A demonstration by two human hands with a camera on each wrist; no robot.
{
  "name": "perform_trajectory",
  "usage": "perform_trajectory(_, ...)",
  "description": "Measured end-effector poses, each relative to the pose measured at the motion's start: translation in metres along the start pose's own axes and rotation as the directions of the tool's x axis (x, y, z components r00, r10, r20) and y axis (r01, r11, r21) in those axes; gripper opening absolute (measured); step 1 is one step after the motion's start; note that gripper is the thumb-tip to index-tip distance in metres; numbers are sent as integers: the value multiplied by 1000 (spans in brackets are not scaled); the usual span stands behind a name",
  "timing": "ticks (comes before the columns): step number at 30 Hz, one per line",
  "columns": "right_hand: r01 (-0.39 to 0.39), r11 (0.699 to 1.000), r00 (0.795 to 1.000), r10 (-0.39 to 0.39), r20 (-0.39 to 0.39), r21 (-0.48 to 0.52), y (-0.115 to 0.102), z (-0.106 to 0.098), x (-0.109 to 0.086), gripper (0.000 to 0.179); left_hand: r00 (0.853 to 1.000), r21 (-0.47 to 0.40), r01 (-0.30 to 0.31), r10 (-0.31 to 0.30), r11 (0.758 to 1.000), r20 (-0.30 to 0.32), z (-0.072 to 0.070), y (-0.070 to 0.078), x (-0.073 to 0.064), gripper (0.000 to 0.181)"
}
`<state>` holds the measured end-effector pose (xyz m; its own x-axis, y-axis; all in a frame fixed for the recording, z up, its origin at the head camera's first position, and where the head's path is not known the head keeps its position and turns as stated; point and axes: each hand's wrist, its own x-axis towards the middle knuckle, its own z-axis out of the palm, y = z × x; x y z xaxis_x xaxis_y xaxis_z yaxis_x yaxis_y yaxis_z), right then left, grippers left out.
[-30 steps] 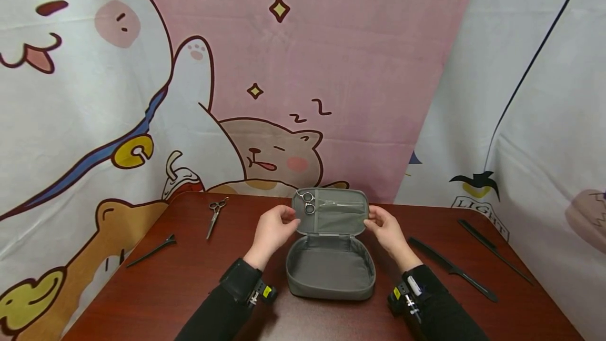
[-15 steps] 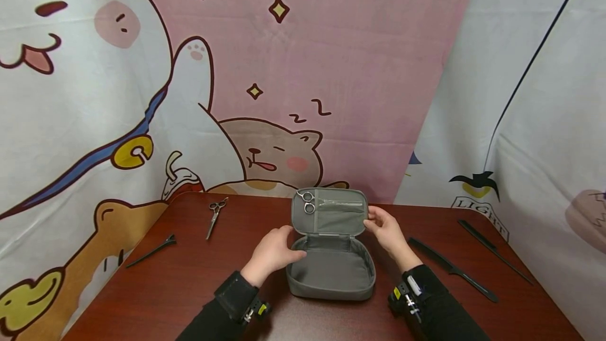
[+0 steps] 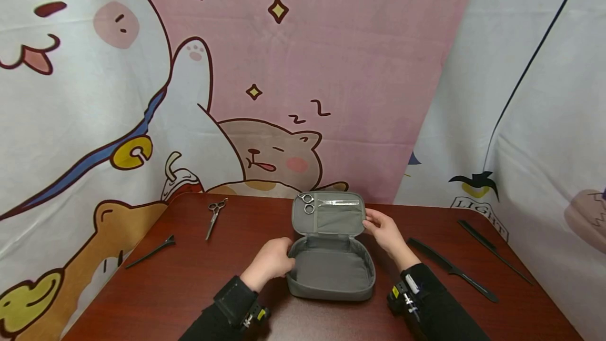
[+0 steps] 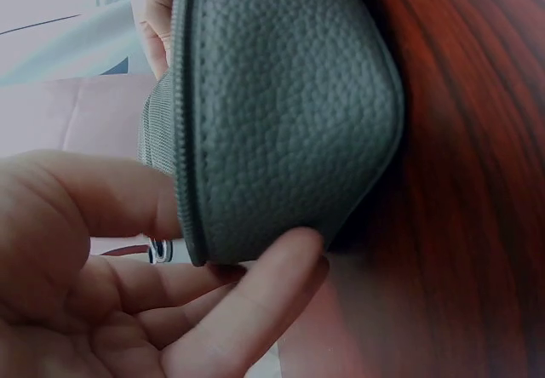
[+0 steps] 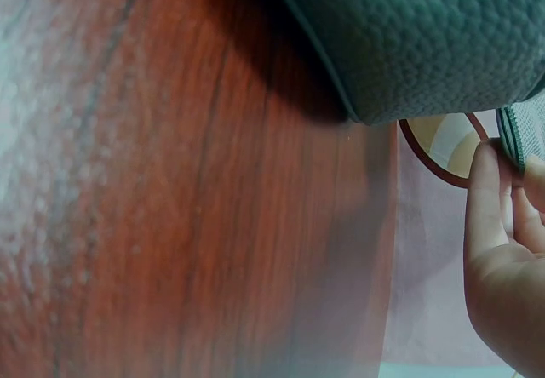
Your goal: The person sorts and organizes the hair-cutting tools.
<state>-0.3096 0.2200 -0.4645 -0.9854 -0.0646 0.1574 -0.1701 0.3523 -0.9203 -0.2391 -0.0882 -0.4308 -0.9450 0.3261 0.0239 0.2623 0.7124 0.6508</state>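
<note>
A grey zippered case (image 3: 331, 291) stands unfolded on the table, its lid (image 3: 326, 226) raised at the back. Tucked into the lid's left side are scissors (image 3: 309, 208), with their rings showing; a mesh pocket with a clear strip lies beside them. My left hand (image 3: 271, 262) grips the base's left wall, thumb at the zipper edge and fingers against the pebbled outside (image 4: 289, 123) in the left wrist view. At the lid's right edge my right hand (image 3: 385, 233) pinches the rim between thumb and fingers, as the right wrist view also shows.
Another pair of scissors (image 3: 214, 218) and a dark hair clip (image 3: 153, 251) lie on the table (image 3: 142, 299) to the left. To the right lie a black handled comb (image 3: 450, 266) and a thin-tailed comb (image 3: 490, 247). A cartoon-printed cloth (image 3: 360, 93) hangs behind.
My left hand has left the lid's left edge and come down to the base's left wall. The lid's top has tipped slightly, with my right hand still at its edge.
</note>
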Motion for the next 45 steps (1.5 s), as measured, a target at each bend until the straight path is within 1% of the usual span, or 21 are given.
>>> perform_trajectory(2, -9, 1000, 1000, 9, 7, -3, 0, 1, 0, 40, 1000, 13, -19, 19, 1000, -11, 1, -1, 0, 12)
perform_trajectory(6, -29, 999, 999, 29, 26, -22, 0, 2, 0, 40, 999, 30, -37, 38, 999, -26, 1, -2, -1, 14)
perform_trajectory(13, -67, 998, 996, 68, 58, -6, 0, 4, -1, 40, 999, 50, -38, 40, 998, -26, 2, -4, 0, 16)
perform_trajectory(26, -143, 989, 981, 146, 127, -33, 2, 3, -3, 40, 999, 47, -36, 37, 998, -17, 3, -6, 1, 18)
perform_trajectory(31, -164, 986, 976, 165, 141, -19, 3, 2, -3, 41, 998, 62, -51, 53, 997, -27, 3, -6, 1, 18)
perform_trajectory(36, -174, 985, 973, 174, 149, -15, 4, 0, -4, 42, 997, 70, -65, 67, 995, -28, 4, -6, 1, 18)
perform_trajectory(39, -167, 985, 972, 170, 164, -31, 2, -2, -7, 43, 997, 72, -71, 73, 995, -27, 4, -6, 1, 18)
perform_trajectory(42, -139, 988, 970, 149, 192, -64, -2, -5, -10, 45, 997, 74, -70, 72, 995, -24, 4, -6, 1, 17)
perform_trajectory(45, -107, 987, 970, 130, 208, -120, -7, -10, -14, 48, 997, 74, -69, 71, 995, -23, 3, -5, 0, 17)
